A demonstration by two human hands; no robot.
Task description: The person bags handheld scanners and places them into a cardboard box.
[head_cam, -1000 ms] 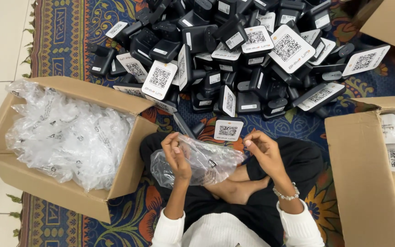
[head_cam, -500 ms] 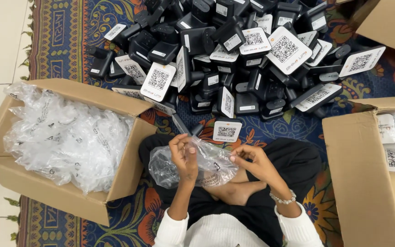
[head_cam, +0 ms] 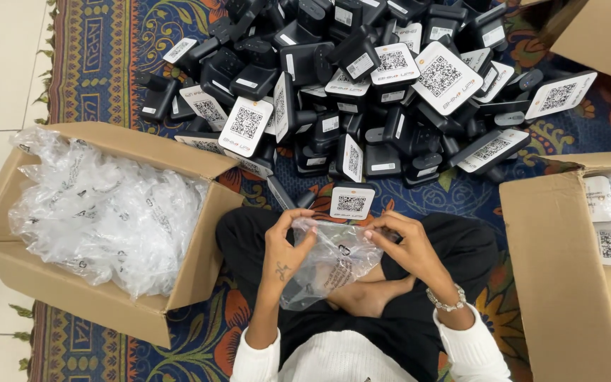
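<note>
Clear plastic bag (head_cam: 330, 265) is held over the lap, its top edge pinched by the left hand (head_cam: 282, 255) and the right hand (head_cam: 404, 247), fingers closed on the film. Mouth appears only partly parted; hard to tell through the glare. Just beyond, one black device with a white coded label (head_cam: 351, 200) is stood on the patterned rug (head_cam: 107, 42). Box of empty bags (head_cam: 100, 219) sits left, another cardboard box (head_cam: 567, 276) right, device pile (head_cam: 362, 85) farther out. Risk: thin film could tear or slip if pulled unevenly.
</note>
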